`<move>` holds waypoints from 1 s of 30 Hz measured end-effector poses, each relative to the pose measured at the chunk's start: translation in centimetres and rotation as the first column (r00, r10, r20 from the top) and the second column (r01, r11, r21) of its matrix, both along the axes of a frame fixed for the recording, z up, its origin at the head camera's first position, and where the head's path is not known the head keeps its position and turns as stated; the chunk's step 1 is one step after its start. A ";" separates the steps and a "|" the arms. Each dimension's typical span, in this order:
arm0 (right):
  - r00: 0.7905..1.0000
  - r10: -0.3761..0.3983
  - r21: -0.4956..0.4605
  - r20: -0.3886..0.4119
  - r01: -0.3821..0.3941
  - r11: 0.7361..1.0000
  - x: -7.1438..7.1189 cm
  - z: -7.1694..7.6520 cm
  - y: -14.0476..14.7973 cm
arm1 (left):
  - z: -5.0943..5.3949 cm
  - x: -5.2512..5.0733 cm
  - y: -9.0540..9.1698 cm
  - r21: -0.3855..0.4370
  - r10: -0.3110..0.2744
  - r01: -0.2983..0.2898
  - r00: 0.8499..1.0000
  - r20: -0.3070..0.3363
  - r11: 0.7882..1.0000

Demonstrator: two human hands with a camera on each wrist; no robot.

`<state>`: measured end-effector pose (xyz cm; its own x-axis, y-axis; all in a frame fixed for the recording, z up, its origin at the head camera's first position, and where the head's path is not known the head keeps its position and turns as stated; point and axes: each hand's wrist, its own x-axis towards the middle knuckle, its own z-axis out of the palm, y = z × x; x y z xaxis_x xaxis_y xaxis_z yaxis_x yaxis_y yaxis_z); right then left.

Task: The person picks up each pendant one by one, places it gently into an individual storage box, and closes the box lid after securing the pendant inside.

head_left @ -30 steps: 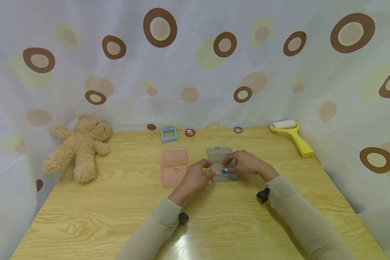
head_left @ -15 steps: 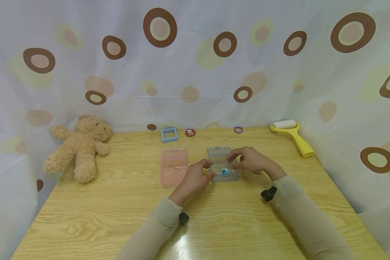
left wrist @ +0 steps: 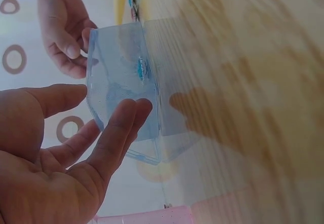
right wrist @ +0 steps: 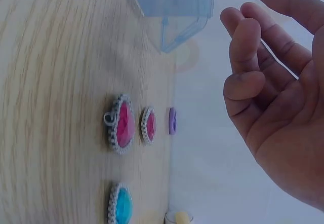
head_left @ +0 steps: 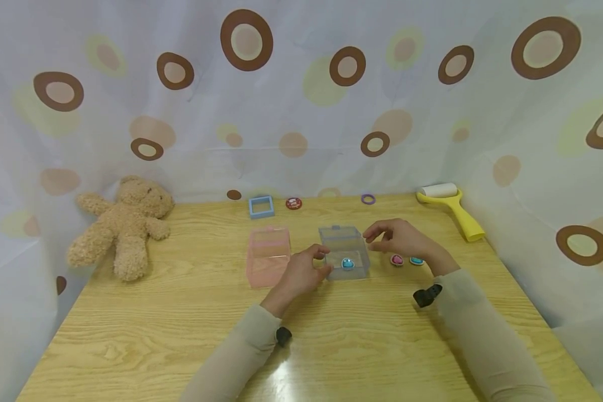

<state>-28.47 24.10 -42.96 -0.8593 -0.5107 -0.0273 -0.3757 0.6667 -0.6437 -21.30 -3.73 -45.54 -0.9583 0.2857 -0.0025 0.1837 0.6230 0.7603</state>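
Note:
A clear bluish plastic box (head_left: 359, 271) stands with its lid raised at the table's middle. Inside lies a blue gem pendant (head_left: 348, 264) with a pale beaded rim. My left hand (head_left: 301, 272) is at the box's left side, thumb and fingers spread against or close to its wall. To the right of the box, my right hand (head_left: 402, 241) hovers, fingers loosely bent and nothing in them. Below it on the table lie a pink gem pendant (head_left: 396, 260) and another blue pendant (head_left: 416, 261). The right wrist view also shows a second pink pendant (right wrist: 149, 125).
An open pink box (head_left: 268, 273) sits left of my left hand. Along the back are a blue square frame (head_left: 252, 209), a red badge (head_left: 293, 204) and a purple ring (head_left: 364, 201). A teddy bear (head_left: 130, 223) lies left, a yellow lint roller (head_left: 464, 220) right.
My right hand has let go of the blue pendant, leaving it in the clear box, and moved right and up out of the box. The left hand has stayed in place.

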 end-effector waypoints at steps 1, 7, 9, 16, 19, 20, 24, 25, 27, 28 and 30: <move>1.000 -0.004 -0.001 -0.001 0.004 1.000 0.0 0.0 0.2 | 0.0 0.0 0.0 -0.002 -0.001 0.001 1.000 0.001 1.000; 0.999 -0.039 -0.003 0.009 0.039 0.999 0.1 -0.2 1.8 | 0.0 0.1 0.0 0.008 0.000 0.000 1.000 0.024 1.000; 0.998 -0.058 -0.005 0.017 0.058 0.998 0.2 -0.2 2.3 | 0.0 0.2 0.0 0.010 -0.002 0.001 1.000 0.025 1.000; 0.995 -0.101 0.021 0.018 0.100 0.995 0.1 -0.5 4.4 | 0.3 0.2 -0.1 0.007 -0.005 0.005 1.000 0.004 1.000; 0.992 -0.125 0.032 0.033 0.124 0.992 0.1 -0.9 5.1 | 0.3 0.2 -0.1 0.011 -0.010 0.010 1.000 0.005 1.000; 0.991 -0.130 0.036 0.035 0.129 0.991 0.2 -1.0 5.4 | 0.3 0.2 -0.1 0.013 -0.011 0.011 1.000 0.010 1.000; 0.990 -0.141 0.039 0.028 0.140 0.989 0.5 -1.2 6.2 | 0.2 0.2 -0.1 0.017 -0.015 0.015 1.000 0.022 1.000; 0.989 -0.147 0.043 0.023 0.146 0.988 0.5 -1.3 6.4 | 0.1 0.2 -0.1 0.015 -0.015 0.015 1.000 0.018 1.000; 0.988 -0.151 0.049 0.024 0.150 0.987 0.6 -1.4 6.7 | 0.2 0.2 -0.2 0.012 -0.016 0.016 1.000 0.013 1.000; 0.988 -0.153 0.056 0.023 0.152 0.987 0.6 -1.4 6.9 | 0.2 0.2 -0.2 0.013 -0.017 0.017 1.000 0.011 1.000; 0.987 -0.160 0.059 0.033 0.158 0.986 0.6 -1.6 7.3 | 0.2 0.2 -0.2 0.009 -0.018 0.017 1.000 0.007 1.000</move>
